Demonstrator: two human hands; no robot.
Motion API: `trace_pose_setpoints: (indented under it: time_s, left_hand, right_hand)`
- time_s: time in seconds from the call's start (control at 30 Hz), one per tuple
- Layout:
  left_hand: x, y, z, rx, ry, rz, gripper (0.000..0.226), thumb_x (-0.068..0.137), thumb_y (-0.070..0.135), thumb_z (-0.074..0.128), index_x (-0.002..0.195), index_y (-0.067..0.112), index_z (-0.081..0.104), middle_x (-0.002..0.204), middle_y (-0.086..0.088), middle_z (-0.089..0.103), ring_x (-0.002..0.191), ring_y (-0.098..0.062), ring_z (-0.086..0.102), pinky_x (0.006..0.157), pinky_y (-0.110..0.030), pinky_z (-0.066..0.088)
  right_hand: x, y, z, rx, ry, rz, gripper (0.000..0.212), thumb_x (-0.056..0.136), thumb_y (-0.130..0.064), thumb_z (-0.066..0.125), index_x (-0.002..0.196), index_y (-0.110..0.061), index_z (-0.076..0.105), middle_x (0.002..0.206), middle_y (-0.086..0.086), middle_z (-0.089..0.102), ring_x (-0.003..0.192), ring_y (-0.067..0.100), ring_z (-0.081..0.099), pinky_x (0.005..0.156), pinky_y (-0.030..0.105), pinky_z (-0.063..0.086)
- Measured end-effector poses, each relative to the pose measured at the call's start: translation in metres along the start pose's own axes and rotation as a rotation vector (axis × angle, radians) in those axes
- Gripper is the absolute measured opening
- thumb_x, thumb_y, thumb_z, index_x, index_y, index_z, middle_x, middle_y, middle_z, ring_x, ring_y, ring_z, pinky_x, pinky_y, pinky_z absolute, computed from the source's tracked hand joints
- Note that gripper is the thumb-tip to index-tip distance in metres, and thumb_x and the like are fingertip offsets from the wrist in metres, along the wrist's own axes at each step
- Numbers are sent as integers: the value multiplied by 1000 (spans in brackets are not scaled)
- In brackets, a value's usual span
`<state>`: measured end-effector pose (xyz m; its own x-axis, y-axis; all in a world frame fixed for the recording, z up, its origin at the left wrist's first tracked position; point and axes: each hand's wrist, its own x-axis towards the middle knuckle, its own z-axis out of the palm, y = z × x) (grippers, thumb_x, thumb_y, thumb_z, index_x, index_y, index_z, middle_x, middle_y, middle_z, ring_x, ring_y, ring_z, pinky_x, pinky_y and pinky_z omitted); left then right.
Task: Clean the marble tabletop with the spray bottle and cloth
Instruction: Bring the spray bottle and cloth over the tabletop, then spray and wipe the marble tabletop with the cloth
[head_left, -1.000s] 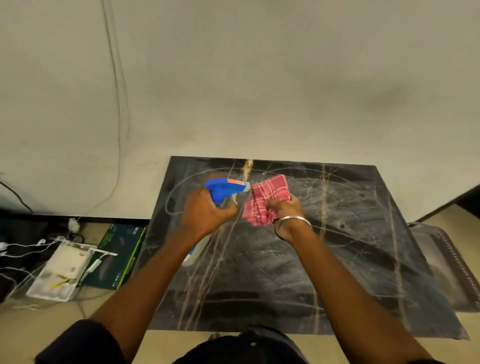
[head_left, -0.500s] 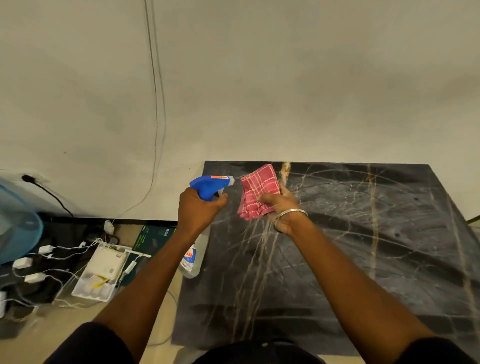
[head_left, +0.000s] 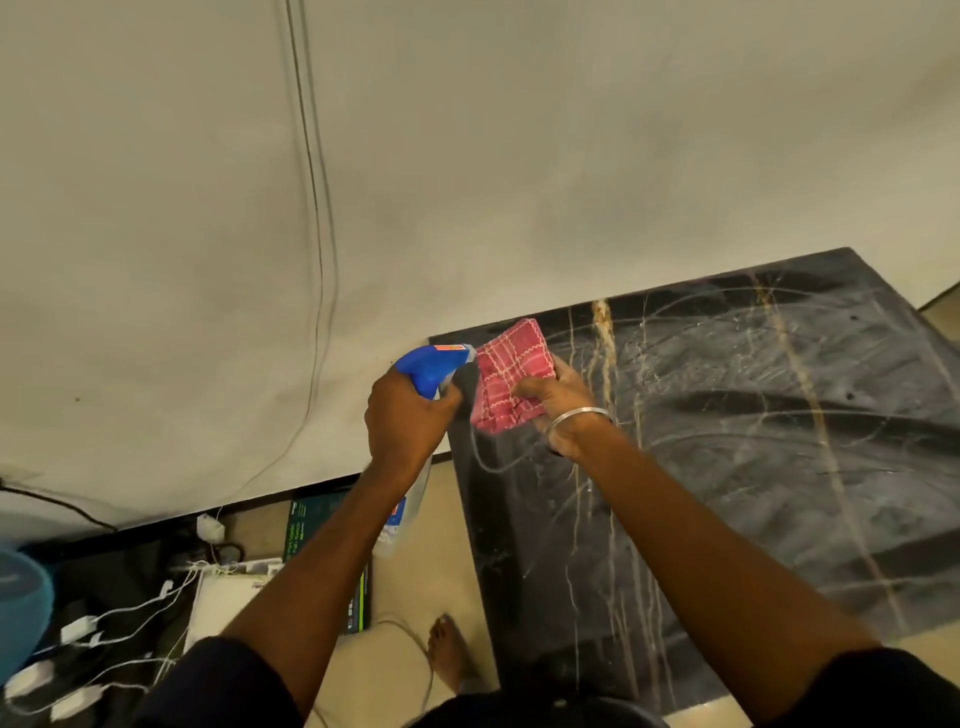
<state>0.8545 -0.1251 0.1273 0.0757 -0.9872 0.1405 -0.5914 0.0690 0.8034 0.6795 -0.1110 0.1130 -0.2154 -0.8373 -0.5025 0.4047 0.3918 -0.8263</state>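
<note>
My left hand grips a clear spray bottle with a blue trigger head, its nozzle pointing right at the cloth. My right hand, with a metal bangle at the wrist, holds up a folded red checked cloth just in front of the nozzle. Both hands hover over the far left corner of the black marble tabletop, which has tan veins and pale curved wipe streaks.
A pale wall with hanging cables stands behind the table. On the floor at left lie a dark green box, a white box, white chargers and cords. My bare foot is by the table's left edge.
The view has swung left, so the tabletop now sits at the right. Both hands moved together toward the table's far left corner, still gripping bottle and cloth.
</note>
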Motion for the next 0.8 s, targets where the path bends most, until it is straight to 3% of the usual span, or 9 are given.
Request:
trace_pose_setpoints:
  time_s: [0.07,0.23,0.37,0.4,0.47,0.57,0.67,0.73,0.8]
  left_hand:
    - [10,-11,-1,5,-11,-11,19,81,24,73,83,19,55,58,11,48,52,-8,49,57,-15,36]
    - [26,-37,4,-51,-64,-24,37,77,44,75,93,12,63,66,-2,59,57,-13,54,60,-13,41]
    - [32,-53,9,-150,-74,-47,38,79,34,74,102,5,63,70,5,56,62,-8,56,64,-9,45]
    - [34,-57,9,-163,-75,-57,38,80,34,73,102,4,63,72,2,58,64,-10,57,66,-14,48]
    - [37,-68,9,-173,-84,-78,39,82,32,71,105,1,63,76,-5,59,67,-12,58,73,-21,50]
    - [42,-82,6,-170,-96,-104,40,85,34,67,105,0,61,72,6,52,65,-7,53,67,-6,44]
    - [49,-98,3,-147,-99,-125,32,86,34,66,100,6,60,65,8,48,58,-4,50,62,-6,41]
    - [53,-108,0,-150,-97,-149,27,87,34,66,94,10,56,63,5,45,55,-1,47,60,-7,40]
    - [57,-116,-2,-167,-76,-160,27,86,35,66,90,11,54,62,3,43,53,-1,44,57,-7,39]
  right_hand:
    - [6,1,9,-17,4,0,43,85,8,65,123,-12,55,107,9,68,100,26,68,89,42,56]
    - [28,4,18,-113,105,-38,39,89,1,65,122,-16,54,103,3,66,91,19,65,69,29,53]
    - [59,12,16,-374,228,-109,35,91,-6,66,122,-15,52,96,-3,61,86,16,64,61,25,51]
    - [69,16,15,-493,250,-165,37,92,-8,65,126,-15,51,101,-1,62,88,18,65,66,27,55]
    - [93,29,13,-799,242,-333,51,94,-6,62,141,-15,45,124,8,61,107,24,62,89,31,53]
    - [133,55,14,-1303,97,-475,67,95,-2,54,155,-14,25,161,15,23,148,35,23,118,51,28]
    - [158,84,26,-1718,-91,-391,70,100,-37,47,157,-15,13,165,14,3,152,37,0,120,61,7]
    - [164,100,35,-1777,-92,-404,69,102,-47,36,158,-15,12,165,14,4,152,38,1,120,60,4]
    - [169,104,46,-1767,-67,-463,66,102,-46,34,157,-15,15,165,14,11,151,38,6,120,60,5]
